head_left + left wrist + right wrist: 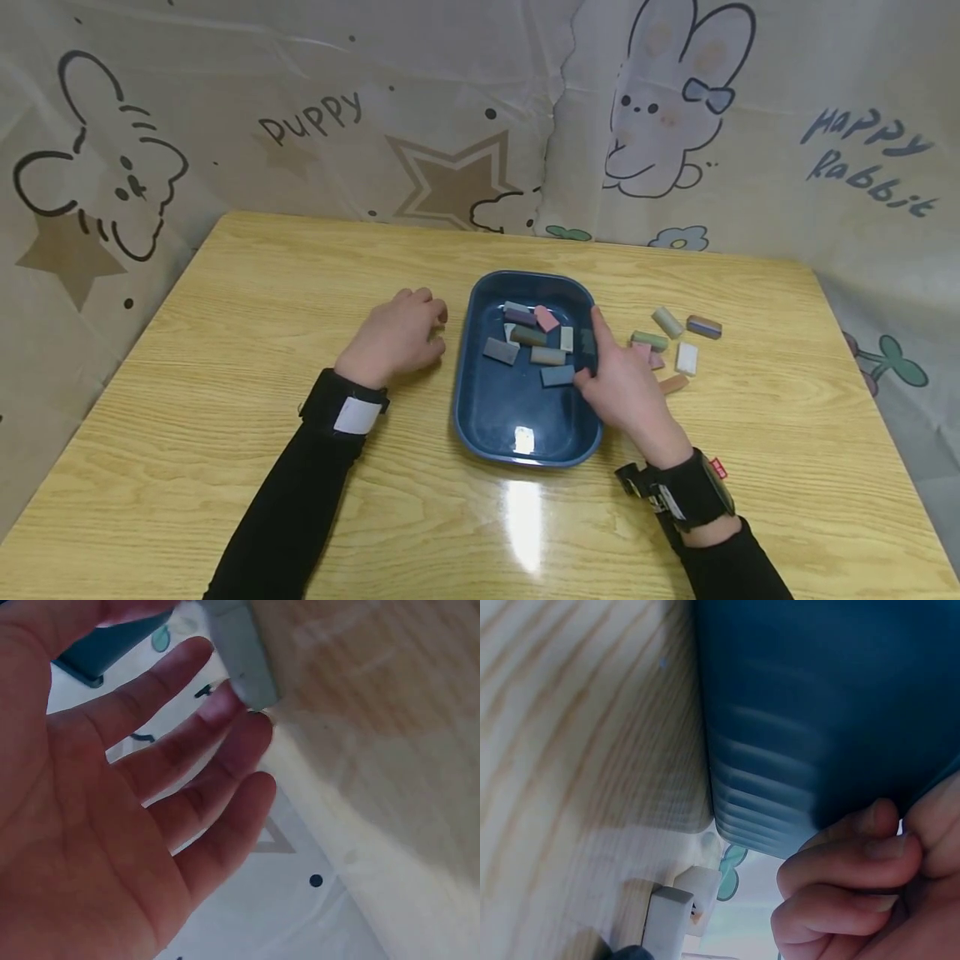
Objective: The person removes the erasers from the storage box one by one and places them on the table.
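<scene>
My left hand (397,333) is low over the wooden table, left of the tray, with its fingers loosely bent and spread. In the left wrist view a grey-green block (244,660) lies at its fingertips; whether it is lifted I cannot tell, and the head view hides it. My right hand (626,387) grips the right rim of a dark blue tray (498,425), thumb at the inner side and other fingers curled outside. Inside the tray lie several small blocks, among them a pink block (546,318), a blue block (557,377) and a purple block (520,317).
Right of the tray lie several more blocks, including a white block (686,358), a brown striped block (704,326) and a green block (667,322). A printed cloth (450,100) hangs behind the table (360,517) and past its sides.
</scene>
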`<action>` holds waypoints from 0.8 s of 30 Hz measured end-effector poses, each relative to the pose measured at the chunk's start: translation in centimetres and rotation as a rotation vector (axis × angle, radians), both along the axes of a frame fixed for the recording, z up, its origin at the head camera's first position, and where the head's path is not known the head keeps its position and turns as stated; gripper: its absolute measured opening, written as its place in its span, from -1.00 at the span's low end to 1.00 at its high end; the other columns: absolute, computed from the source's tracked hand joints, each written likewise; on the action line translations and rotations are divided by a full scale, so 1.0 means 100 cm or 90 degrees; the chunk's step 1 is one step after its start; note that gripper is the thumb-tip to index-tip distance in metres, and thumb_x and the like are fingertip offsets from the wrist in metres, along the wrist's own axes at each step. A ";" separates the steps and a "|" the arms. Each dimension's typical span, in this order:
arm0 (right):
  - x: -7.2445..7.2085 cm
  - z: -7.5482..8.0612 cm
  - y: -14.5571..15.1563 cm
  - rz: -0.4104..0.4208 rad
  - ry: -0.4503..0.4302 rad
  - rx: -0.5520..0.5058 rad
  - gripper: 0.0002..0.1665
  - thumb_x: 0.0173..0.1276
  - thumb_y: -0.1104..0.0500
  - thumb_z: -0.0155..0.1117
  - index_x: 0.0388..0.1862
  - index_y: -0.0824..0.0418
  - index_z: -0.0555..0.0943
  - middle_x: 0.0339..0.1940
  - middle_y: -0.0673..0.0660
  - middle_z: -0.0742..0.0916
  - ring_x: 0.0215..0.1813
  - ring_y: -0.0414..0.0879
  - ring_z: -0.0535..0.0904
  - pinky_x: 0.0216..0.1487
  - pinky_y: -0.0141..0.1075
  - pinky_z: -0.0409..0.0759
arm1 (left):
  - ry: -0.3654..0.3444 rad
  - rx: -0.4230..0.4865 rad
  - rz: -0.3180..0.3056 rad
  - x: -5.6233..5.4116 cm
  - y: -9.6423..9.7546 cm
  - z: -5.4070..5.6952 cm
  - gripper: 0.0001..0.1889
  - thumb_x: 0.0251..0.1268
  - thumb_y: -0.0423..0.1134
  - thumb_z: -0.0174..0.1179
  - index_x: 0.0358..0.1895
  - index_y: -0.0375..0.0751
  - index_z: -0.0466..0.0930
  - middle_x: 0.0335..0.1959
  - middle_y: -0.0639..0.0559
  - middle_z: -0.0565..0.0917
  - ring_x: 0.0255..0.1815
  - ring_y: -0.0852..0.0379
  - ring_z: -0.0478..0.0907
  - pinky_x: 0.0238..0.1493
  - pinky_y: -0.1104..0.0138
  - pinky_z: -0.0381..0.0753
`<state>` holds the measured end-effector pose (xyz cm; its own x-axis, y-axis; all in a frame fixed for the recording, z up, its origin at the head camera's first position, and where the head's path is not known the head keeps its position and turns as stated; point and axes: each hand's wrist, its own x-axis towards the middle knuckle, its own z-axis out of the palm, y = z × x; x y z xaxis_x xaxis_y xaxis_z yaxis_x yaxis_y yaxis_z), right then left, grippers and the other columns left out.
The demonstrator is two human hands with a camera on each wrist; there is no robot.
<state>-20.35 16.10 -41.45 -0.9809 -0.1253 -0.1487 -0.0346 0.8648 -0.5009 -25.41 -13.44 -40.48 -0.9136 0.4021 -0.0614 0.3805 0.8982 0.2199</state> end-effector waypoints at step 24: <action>0.000 0.000 -0.002 -0.007 -0.009 0.006 0.04 0.26 0.22 0.20 0.60 0.18 -0.13 -0.71 0.10 0.50 -0.72 -0.05 0.41 -0.64 -0.27 0.35 | 0.127 -0.001 -0.216 0.015 0.084 0.001 -0.73 0.24 -0.30 0.24 0.01 -0.06 0.66 -0.08 0.04 0.59 -0.12 0.12 0.49 -0.07 0.29 0.54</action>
